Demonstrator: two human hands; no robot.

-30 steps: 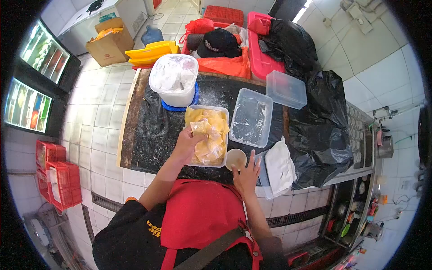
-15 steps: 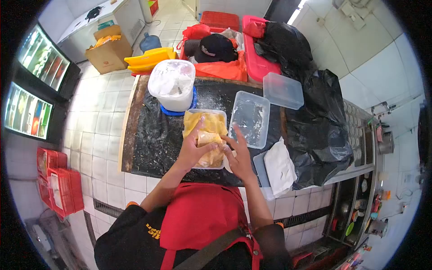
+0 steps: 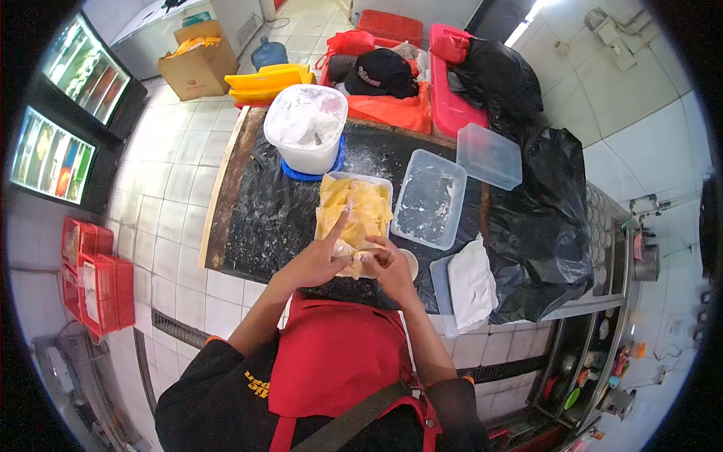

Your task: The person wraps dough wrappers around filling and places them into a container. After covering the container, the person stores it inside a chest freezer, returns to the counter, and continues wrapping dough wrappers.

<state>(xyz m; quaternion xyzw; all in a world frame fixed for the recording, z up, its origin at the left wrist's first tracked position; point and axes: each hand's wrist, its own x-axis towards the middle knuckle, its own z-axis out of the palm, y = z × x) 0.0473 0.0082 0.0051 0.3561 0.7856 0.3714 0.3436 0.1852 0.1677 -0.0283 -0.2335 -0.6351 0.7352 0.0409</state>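
Observation:
A white container [image 3: 391,197] full of thin yellow sheets [image 3: 354,203] stands on the black-covered table [image 3: 252,226]. Over its near end, my left hand [image 3: 325,260] has its index finger stretched out, with thumb and lower fingers at a small pale yellow piece [image 3: 356,263]. From the other side my right hand [image 3: 390,271] pinches that same piece with bent fingers. Partly behind my right hand is a small round cup [image 3: 410,262]. The lower edge of the piece is hard to make out.
A white tub of flour [image 3: 307,128] is behind the container. To the right are a flour-dusted clear box [image 3: 430,199], a clear lid or box [image 3: 489,156], a white cloth [image 3: 472,282] and black plastic sheeting [image 3: 538,241]. A black cap [image 3: 382,73] lies at the back.
Both hands have moved down to the container's near edge and closed together on the small piece. Earlier my right hand was at the cup, then came over to my left hand.

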